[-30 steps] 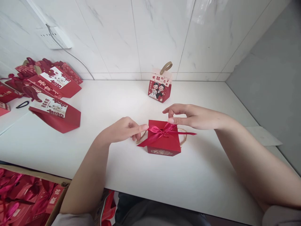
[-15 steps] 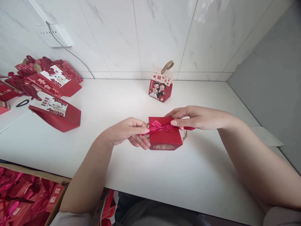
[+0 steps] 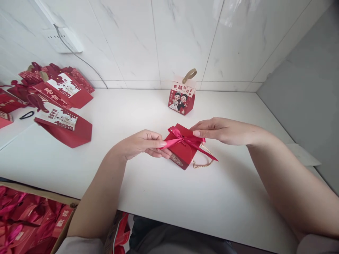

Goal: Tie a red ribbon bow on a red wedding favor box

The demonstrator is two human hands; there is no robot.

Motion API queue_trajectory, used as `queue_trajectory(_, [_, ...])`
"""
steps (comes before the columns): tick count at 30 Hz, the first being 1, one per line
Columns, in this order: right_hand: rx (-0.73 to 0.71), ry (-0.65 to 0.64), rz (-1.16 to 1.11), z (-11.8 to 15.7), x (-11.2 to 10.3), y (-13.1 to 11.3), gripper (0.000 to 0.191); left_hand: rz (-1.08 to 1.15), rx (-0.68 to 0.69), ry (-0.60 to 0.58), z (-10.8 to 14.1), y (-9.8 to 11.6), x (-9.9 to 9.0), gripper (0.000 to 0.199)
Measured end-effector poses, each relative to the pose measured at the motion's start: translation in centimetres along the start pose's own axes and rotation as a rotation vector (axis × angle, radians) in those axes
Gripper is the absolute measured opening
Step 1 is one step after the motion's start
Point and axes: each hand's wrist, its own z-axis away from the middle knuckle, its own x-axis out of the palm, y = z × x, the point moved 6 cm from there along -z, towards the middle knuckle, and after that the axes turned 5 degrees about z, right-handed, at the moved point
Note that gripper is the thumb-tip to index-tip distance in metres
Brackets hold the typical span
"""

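A small red gift box (image 3: 185, 155) stands turned at an angle on the white table, a round gold emblem on its near left side. On its lid is a bright pink-red ribbon (image 3: 182, 141) tied in a bow. My left hand (image 3: 144, 143) pinches a ribbon tail between thumb and fingers at the box's left. At the far right edge, my right hand (image 3: 218, 130) is closed on the box, its thumb over the edge by the bow and the other fingers partly hidden behind. A gold cord handle (image 3: 203, 165) lies at the box's right; another ribbon tail hangs over it.
Behind the box, a favor box with a cartoon couple (image 3: 182, 97) stands near the tiled wall. Several red boxes (image 3: 70, 128) cluster at the left. A carton (image 3: 70, 204) of ribboned red packages sits lower left. A cable (image 3: 79, 58) runs from a wall socket.
The gift box has turned, its front now facing lower left. The cord handle shows more fully on the right, and the right ribbon tail now hangs toward the near side.
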Motion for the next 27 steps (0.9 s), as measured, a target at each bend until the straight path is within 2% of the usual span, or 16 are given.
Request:
queue_trajectory(4, [-0.062,-0.036,-0.07,-0.2,0.2,0.0,0.043,-0.042,0.009,-0.051,0.0,-0.1,-0.4,0.029])
queue_trajectory(15, [-0.094,-0.127,-0.162,-1.3,0.0,1.5,0.043,-0.073,0.043,-0.115,-0.8,-0.6,-0.7,0.025])
queue_trajectory(20, [-0.105,-0.109,-0.116,-1.3,-0.2,1.4,0.042,-0.098,0.033,-0.143,-0.7,-0.7,-0.8,0.026])
queue_trajectory(27, [-0.182,-0.04,-0.109,-0.9,-0.5,0.0,0.041,-0.219,-0.019,-0.083,-0.6,-0.7,-0.7,0.035])
